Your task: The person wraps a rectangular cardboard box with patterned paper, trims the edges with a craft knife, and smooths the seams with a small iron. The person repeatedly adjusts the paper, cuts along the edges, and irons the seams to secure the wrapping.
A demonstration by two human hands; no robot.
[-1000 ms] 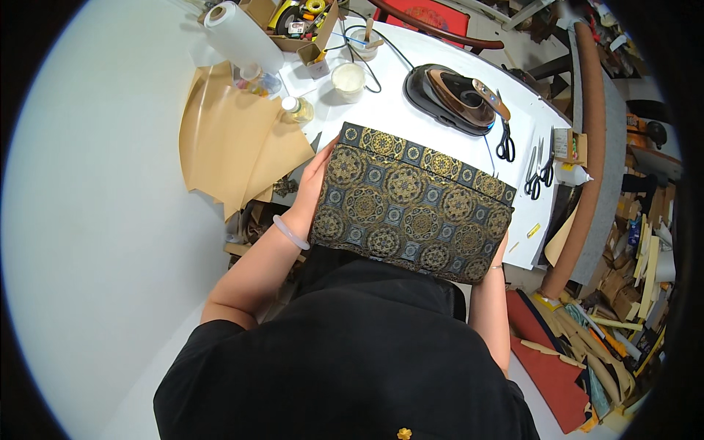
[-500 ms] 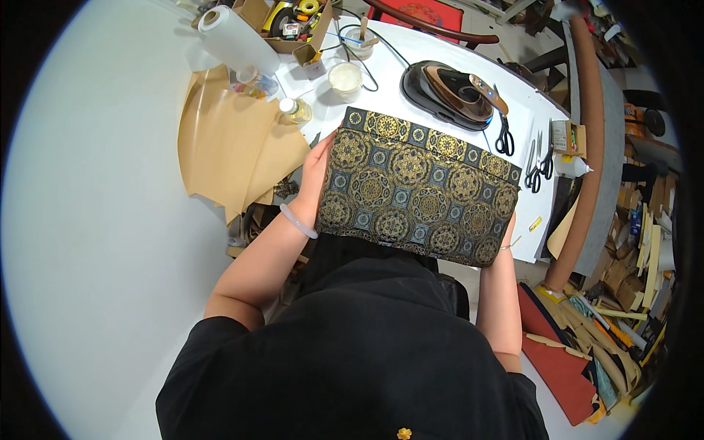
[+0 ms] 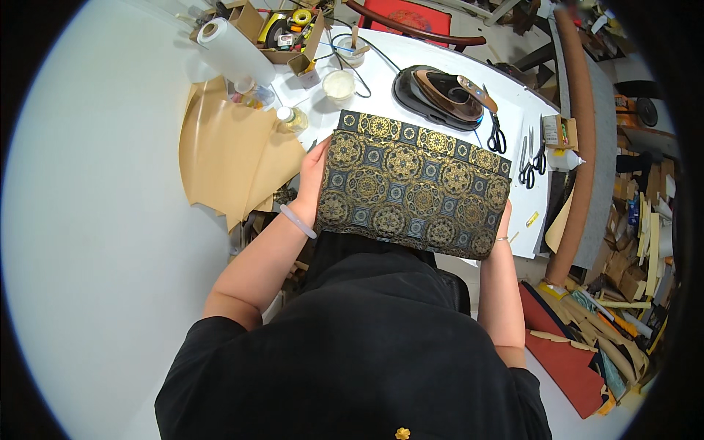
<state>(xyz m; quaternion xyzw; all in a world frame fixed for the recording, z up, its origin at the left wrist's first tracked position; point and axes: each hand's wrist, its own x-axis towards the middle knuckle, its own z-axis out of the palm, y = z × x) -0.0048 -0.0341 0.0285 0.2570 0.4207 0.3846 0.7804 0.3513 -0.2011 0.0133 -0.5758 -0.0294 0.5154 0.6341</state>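
Observation:
Between my two hands I hold up a rectangular, brocade-covered piece (image 3: 411,183), dark with gold and grey-blue medallions. A fold or seam runs along its far edge, and it tilts down to the right. My left hand (image 3: 313,170) grips the left edge, its fingers partly hidden behind the piece. At the right edge is my right hand (image 3: 505,218), mostly covered by the piece, with only a part by the wrist showing. Beyond the far edge stand a steam iron (image 3: 438,97) and a white tub (image 3: 339,86).
Brown paper sheets (image 3: 227,154) and a small capped bottle (image 3: 292,118) lie to the left. A white roll (image 3: 235,51) stands near a box of tapes and tools (image 3: 297,51). Scissors (image 3: 526,172) and a white squeeze bottle (image 3: 565,159) sit at the right of the white table (image 3: 524,213).
The brocade piece has shifted slightly left in view, still held by both hands. The table and its things also appear a little further left, as the view has moved slightly.

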